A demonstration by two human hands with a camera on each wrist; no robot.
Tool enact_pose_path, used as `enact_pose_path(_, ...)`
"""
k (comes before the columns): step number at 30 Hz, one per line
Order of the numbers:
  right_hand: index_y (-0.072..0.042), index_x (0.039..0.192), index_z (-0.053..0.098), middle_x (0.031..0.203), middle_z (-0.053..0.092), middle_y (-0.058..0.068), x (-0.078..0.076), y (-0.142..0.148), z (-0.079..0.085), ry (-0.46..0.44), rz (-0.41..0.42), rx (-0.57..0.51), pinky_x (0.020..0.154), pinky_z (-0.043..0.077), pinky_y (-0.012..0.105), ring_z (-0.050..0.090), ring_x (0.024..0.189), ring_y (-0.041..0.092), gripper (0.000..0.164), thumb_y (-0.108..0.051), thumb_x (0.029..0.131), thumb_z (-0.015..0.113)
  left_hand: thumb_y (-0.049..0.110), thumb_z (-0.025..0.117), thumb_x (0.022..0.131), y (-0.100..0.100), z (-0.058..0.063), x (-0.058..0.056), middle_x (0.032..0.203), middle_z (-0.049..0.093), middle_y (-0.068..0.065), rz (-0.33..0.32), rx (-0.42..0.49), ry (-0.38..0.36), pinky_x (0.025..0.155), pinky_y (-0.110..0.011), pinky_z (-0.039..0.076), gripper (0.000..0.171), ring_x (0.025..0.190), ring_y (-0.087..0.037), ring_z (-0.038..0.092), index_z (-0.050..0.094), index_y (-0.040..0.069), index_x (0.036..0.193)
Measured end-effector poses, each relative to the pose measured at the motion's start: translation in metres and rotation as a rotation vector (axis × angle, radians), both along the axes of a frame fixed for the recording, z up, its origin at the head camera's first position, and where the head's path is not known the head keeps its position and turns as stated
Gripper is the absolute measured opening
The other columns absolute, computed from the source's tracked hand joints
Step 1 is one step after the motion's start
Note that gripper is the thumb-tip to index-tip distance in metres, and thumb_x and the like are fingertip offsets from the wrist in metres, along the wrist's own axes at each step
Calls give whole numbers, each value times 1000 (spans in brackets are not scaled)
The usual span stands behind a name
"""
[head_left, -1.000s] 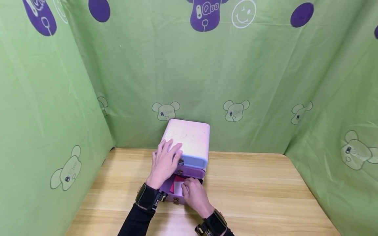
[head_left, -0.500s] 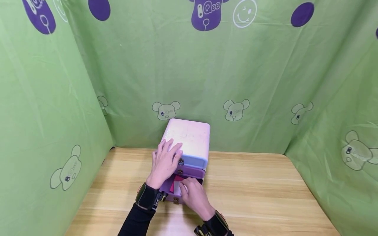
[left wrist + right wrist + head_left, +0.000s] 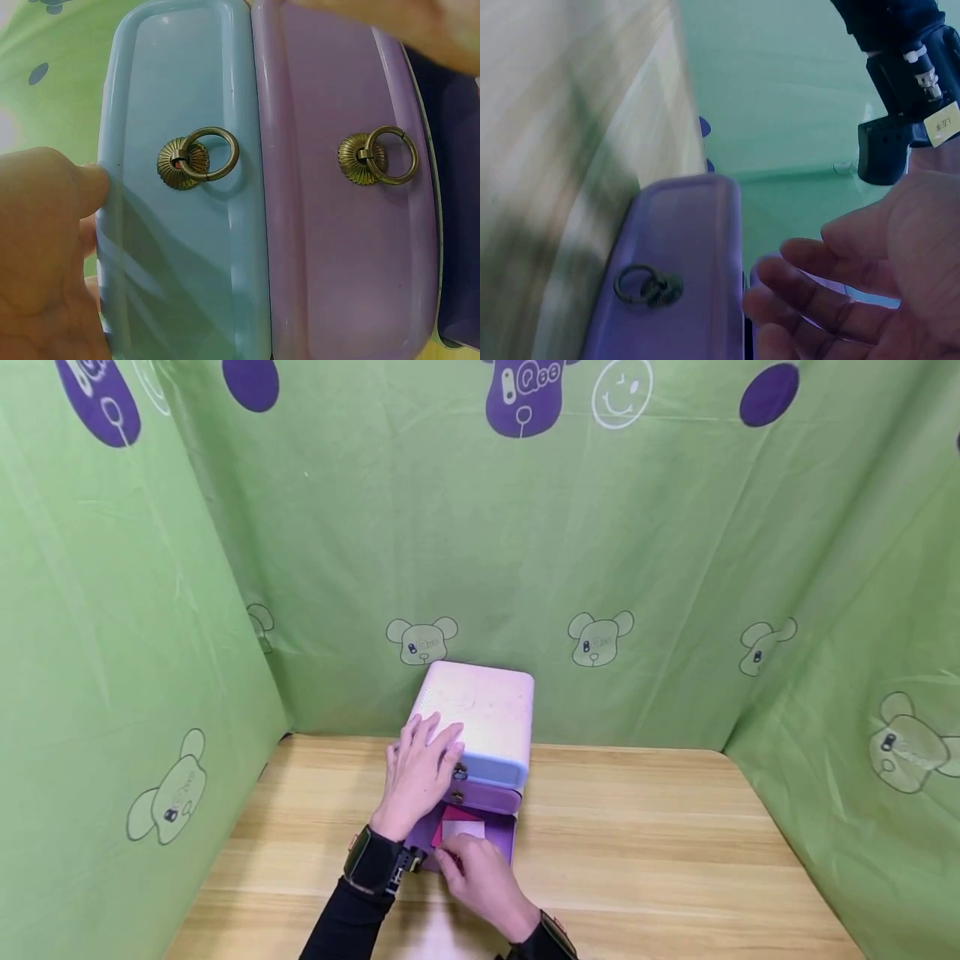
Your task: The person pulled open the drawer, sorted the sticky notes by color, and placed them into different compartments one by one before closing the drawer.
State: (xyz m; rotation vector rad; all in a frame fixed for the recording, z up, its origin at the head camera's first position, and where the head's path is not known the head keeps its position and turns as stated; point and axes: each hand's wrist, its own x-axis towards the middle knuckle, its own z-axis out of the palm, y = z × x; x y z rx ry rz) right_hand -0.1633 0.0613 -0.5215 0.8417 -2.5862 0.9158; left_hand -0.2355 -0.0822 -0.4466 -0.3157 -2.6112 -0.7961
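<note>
A small drawer cabinet point(image 3: 487, 706) with a pale top stands against the back cloth. My left hand point(image 3: 416, 777) rests spread on its top left, the thumb at the edge of the upper blue drawer point(image 3: 187, 255). Beneath that, the purple middle drawer point(image 3: 352, 247) is closed. The purple bottom drawer point(image 3: 502, 837) is pulled out; a white square piece point(image 3: 463, 828) lies in it over a deep pink piece point(image 3: 452, 814). My right hand point(image 3: 483, 881) is over the drawer's front, fingers loosely bent with nothing in them. Its front point(image 3: 686, 240) bears a ring pull point(image 3: 634, 285).
The cabinet stands on a wooden table point(image 3: 637, 843). Green printed cloth point(image 3: 510, 543) encloses the back and both sides. A wrist-worn camera point(image 3: 412, 858) on my left wrist sits close to the pulled-out drawer.
My right hand has drawn back from the white square piece toward the drawer's front and slightly left, uncovering more of the piece and the drawer's right side. The left hand has stayed put.
</note>
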Motion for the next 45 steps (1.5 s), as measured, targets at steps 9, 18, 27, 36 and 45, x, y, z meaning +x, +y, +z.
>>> enact_pose_path(9, -16, 78, 73, 63, 62, -13, 10, 0, -5, -101, 59, 27, 53, 37, 9, 44, 56, -9, 17, -16, 94, 68, 46, 39, 108, 0, -1, 0, 161, 42, -10, -7, 4, -33, 110, -67, 34, 44, 154, -37, 26, 56, 30, 145)
enact_pose_path(18, -14, 86, 76, 75, 75, -7, 12, 0, -10, -145, 78, 80, 63, 53, 16, 62, 65, -2, 11, -17, 93, 69, 45, 42, 107, 0, 1, 1, 160, 43, -11, -5, 6, -22, 109, -68, 35, 43, 153, -38, 27, 57, 29, 144)
enact_pose_path(27, -8, 107, 74, 102, 78, 4, 19, -1, -16, -229, 80, 166, 81, 62, 30, 74, 92, 18, 20, -22, 92, 70, 46, 40, 108, 0, 0, 0, 162, 42, -11, -6, 5, -37, 110, -68, 33, 44, 154, -38, 26, 56, 30, 145)
enact_pose_path(36, -6, 117, 70, 114, 74, 8, 24, -4, -20, -227, 90, 208, 92, 59, 35, 71, 105, 24, 30, -23, 92, 68, 47, 39, 108, -1, -2, 1, 162, 41, -9, -4, 11, -54, 110, -68, 33, 44, 154, -36, 24, 55, 31, 146)
enact_pose_path(45, -9, 113, 71, 112, 73, 6, 23, -5, -21, -220, 89, 204, 89, 59, 38, 70, 99, 22, 29, -29, 92, 69, 47, 39, 108, -1, -2, 0, 162, 41, -10, -5, 10, -51, 111, -69, 32, 45, 155, -36, 24, 55, 31, 146)
